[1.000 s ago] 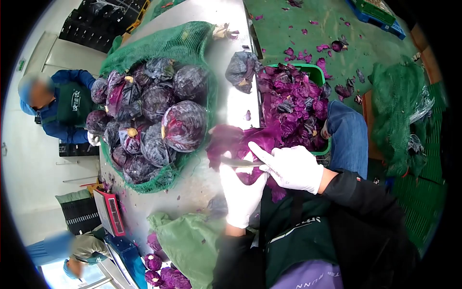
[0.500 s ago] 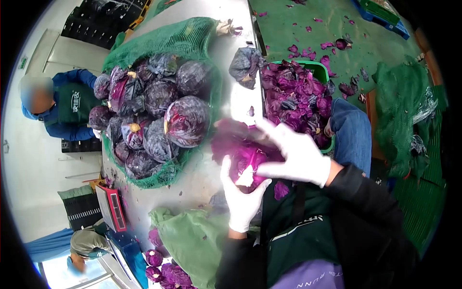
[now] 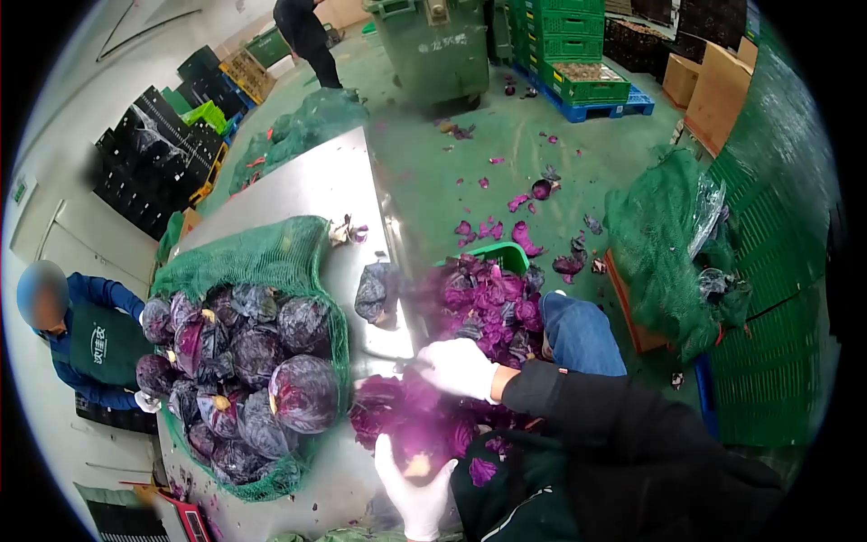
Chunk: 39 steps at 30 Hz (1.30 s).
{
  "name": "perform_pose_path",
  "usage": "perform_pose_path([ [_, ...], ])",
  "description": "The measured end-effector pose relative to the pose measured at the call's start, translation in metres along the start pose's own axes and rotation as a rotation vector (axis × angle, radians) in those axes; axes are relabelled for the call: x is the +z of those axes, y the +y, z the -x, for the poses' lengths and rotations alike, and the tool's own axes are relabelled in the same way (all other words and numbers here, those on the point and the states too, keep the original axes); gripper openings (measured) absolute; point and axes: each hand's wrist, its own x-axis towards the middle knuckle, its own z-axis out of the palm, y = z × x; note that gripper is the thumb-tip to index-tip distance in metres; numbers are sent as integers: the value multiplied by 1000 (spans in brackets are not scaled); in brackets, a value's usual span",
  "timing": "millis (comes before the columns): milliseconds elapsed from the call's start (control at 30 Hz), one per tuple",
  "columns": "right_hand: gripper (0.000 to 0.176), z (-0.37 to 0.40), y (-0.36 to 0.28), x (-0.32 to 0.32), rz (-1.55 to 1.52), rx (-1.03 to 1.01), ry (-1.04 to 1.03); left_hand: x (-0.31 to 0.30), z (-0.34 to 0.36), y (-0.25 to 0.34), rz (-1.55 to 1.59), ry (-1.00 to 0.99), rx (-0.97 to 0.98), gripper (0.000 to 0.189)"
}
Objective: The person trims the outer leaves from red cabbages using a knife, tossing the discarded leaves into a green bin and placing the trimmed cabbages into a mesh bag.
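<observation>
In gloved white, my left hand (image 3: 417,497) cups a red cabbage (image 3: 424,443) from below, its pale stem end showing between thumb and fingers. Above it is my right hand (image 3: 458,369), also gloved, with fingers curled in at the edge of a loose purple cabbage leaf (image 3: 421,392), which is smeared by motion. Another dark red leaf (image 3: 375,406) spreads out left of the cabbage. Just beyond my right hand, a green crate (image 3: 512,256) is heaped with torn cabbage leaves (image 3: 488,298).
On the metal table (image 3: 339,176), a green net sack (image 3: 262,257) lies open around several red cabbages (image 3: 304,394). A wilted outer leaf (image 3: 377,294) rests by the table edge. Across the table stands a co-worker (image 3: 99,334). Leaf scraps (image 3: 540,190) litter the floor; netting (image 3: 668,244) lies at right.
The view has tilted up, bringing the bin and stacked crates into sight. My right hand has drawn away from the cabbage toward the leaf crate; my left still holds the cabbage.
</observation>
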Motion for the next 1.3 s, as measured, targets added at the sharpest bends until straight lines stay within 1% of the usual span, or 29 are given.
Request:
perform_pose_path([
  [33, 24, -1, 11, 4, 9, 45, -21, -2, 0, -1, -9, 13, -26, 88],
  [67, 27, -5, 9, 0, -15, 174, -48, -3, 0, -2, -22, 27, -58, 89],
  [100, 33, -4, 9, -3, 19, 191, -52, -3, 0, -6, 94, 43, -64, 96],
  [167, 35, 1, -8, -17, 3, 201, 206, 2, 4, -26, 295, 88, -123, 114],
  [200, 33, 0, -15, -27, -55, 184, 219, 9, 9, -42, 370, 88, -166, 114],
  [233, 33, 4, -21, -32, -117, 176, 225, 7, 9, -40, 266, 66, -183, 115],
  [300, 30, 21, -39, -37, -319, 231, 152, 9, 11, -43, 294, 75, -138, 116],
  [333, 31, 32, -39, -30, -420, 221, 65, 8, 11, -41, 245, 81, -147, 114],
  [367, 31, 41, -42, -31, -578, 262, -70, 8, 10, -40, 204, 83, -144, 113],
  [433, 38, 50, -44, -29, -505, 110, -201, 11, 10, -44, 342, 69, -165, 113],
  [467, 41, 48, -46, -27, -530, 82, -224, 7, 8, -37, 264, 60, -128, 113],
  [533, 48, 48, -49, -25, -577, 38, -270, 9, 10, -43, 341, 52, -170, 114],
  [600, 55, 42, -57, -32, -597, -4, -372, 11, 9, -41, 463, 34, -222, 115],
  [633, 59, 38, -60, -33, -605, -24, -423, 10, 9, -41, 435, 25, -216, 115],
  [667, 64, 35, -62, -31, -545, -98, -416, 9, 9, -42, 408, 16, -211, 115],
  [767, 67, 32, -66, -19, -543, -131, -312, 7, 12, -51, 336, 21, -168, 114],
  [800, 67, 28, -70, -31, -724, 167, -494, 6, 13, -55, 312, 31, -148, 114],
  [833, 65, 29, -68, -27, -783, 247, -479, 3, 15, -56, 290, 35, -135, 114],
  [900, 66, 40, -59, -8, -646, 146, -392, -4, 15, -49, 243, 44, -113, 113],
  [933, 69, 45, -61, -3, -592, 89, -365, -6, 15, -38, 408, 39, -149, 110],
  [967, 73, 50, -66, 0, -539, 35, -341, -6, 14, -34, 387, 74, -211, 108],
  [1000, 73, 56, -69, 13, -442, -112, -217, -5, 16, -30, 368, 110, -276, 105],
  [1033, 68, 62, -72, 16, -522, -57, -284, -5, 17, -29, 346, 150, -340, 103],
  [1067, 65, 62, -76, 15, -578, -22, -304, -6, 17, -30, 495, 172, -469, 94],
  [1100, 61, 60, -79, 16, -631, 11, -320, -7, 19, -35, 550, 190, -492, 92],
  [1167, 54, 54, -70, 18, -622, -62, -256, -7, 21, -47, 665, 223, -535, 88],
  [1200, 46, 54, -69, 14, -718, 42, -291, -9, 21, -45, 703, 207, -549, 85],
  [1233, 34, 53, -69, 7, -778, 213, -383, -9, 22, -47, 680, 204, -519, 86],
  [1300, 21, 53, -64, 8, -663, 240, -366, -9, 22, -51, 637, 191, -448, 88],
])
